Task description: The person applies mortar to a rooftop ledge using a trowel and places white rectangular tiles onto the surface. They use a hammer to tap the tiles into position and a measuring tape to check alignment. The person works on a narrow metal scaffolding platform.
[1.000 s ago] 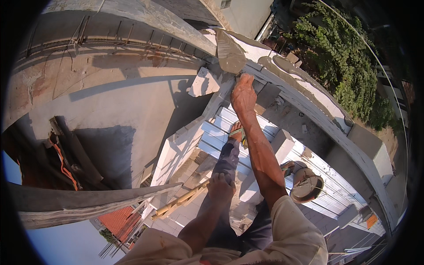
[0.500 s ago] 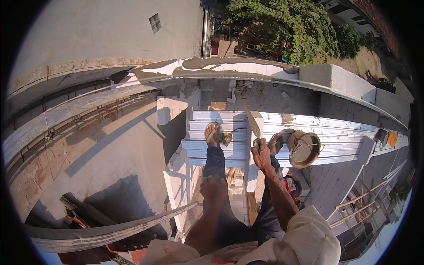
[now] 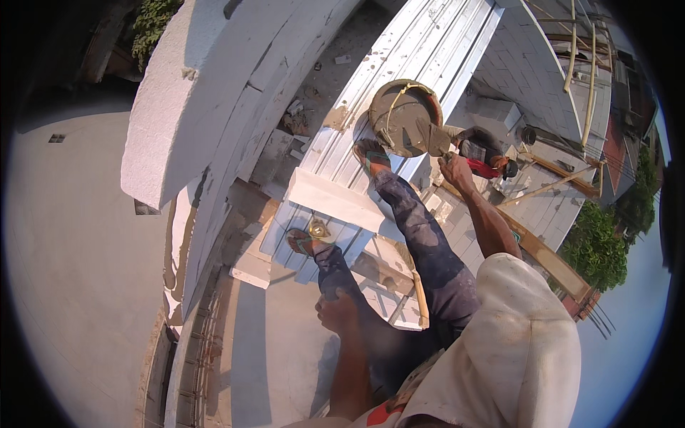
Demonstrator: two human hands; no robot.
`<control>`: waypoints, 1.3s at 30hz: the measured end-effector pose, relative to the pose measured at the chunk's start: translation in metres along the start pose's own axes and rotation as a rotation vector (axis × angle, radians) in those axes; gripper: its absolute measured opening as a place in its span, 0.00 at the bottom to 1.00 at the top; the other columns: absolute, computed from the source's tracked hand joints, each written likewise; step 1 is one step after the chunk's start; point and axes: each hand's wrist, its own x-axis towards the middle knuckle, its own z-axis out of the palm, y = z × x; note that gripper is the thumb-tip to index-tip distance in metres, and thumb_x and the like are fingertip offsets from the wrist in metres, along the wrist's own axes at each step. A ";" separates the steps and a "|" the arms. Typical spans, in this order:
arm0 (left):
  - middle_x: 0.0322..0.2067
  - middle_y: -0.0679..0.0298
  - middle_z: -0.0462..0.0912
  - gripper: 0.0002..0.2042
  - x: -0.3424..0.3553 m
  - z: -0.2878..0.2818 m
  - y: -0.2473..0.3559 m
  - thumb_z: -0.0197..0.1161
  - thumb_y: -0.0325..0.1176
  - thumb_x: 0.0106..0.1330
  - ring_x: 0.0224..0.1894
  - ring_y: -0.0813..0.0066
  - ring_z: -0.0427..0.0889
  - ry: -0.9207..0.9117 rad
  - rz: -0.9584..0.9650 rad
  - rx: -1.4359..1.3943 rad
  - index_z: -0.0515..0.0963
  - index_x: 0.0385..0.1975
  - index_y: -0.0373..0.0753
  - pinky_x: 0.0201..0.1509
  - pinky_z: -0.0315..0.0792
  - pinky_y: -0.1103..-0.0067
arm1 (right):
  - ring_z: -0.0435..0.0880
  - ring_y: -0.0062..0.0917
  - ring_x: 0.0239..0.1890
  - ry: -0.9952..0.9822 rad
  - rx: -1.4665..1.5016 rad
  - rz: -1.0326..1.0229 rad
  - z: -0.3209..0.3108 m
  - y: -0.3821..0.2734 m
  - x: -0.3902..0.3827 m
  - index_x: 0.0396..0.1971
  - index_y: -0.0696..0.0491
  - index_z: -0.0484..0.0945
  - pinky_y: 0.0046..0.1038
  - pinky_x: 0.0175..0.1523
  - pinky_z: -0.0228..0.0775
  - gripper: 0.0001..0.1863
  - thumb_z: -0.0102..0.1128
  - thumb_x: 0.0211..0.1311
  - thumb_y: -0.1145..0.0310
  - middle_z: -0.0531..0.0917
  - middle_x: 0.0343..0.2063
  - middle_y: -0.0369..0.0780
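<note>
L hand (image 3: pixel 337 312) on L leg (image 3: pixel 334 274), prob. for balance; can't tell if clenched. R hand (image 3: pixel 454 171) grips trowel (image 3: pixel 434 138) over edge of bucket (image 3: pixel 377 108), prob. so drips land inside. Bucket w/ mortar (image 3: pixel 404 123) sits on metal sheets (image 3: pixel 422 51), within R reach.

Ribbed deck (image 3: pixel 410 57) glossy metal; mortar (image 3: pixel 415 110) matt; trousers (image 3: pixel 426 232) cloth.
</note>
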 end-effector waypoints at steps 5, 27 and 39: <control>0.58 0.52 0.78 0.29 -0.001 0.005 0.013 0.65 0.50 0.66 0.60 0.50 0.79 0.031 -0.030 0.105 0.77 0.60 0.34 0.64 0.74 0.58 | 0.89 0.52 0.37 0.074 -0.108 -0.002 0.050 -0.025 0.095 0.41 0.60 0.82 0.51 0.41 0.82 0.22 0.56 0.68 0.53 0.87 0.32 0.57; 0.60 0.50 0.78 0.31 0.016 -0.004 0.009 0.63 0.53 0.66 0.60 0.46 0.79 0.025 0.034 0.075 0.78 0.59 0.34 0.63 0.74 0.54 | 0.83 0.42 0.26 -0.044 0.411 -0.363 -0.012 -0.135 -0.089 0.35 0.54 0.82 0.39 0.35 0.74 0.13 0.69 0.65 0.58 0.82 0.23 0.46; 0.57 0.50 0.79 0.29 0.017 -0.003 -0.046 0.64 0.53 0.64 0.59 0.45 0.79 0.085 0.000 -0.211 0.80 0.56 0.34 0.61 0.74 0.55 | 0.79 0.28 0.25 -0.482 0.726 -0.598 -0.003 -0.421 -0.215 0.37 0.58 0.81 0.34 0.33 0.71 0.16 0.67 0.68 0.57 0.82 0.23 0.42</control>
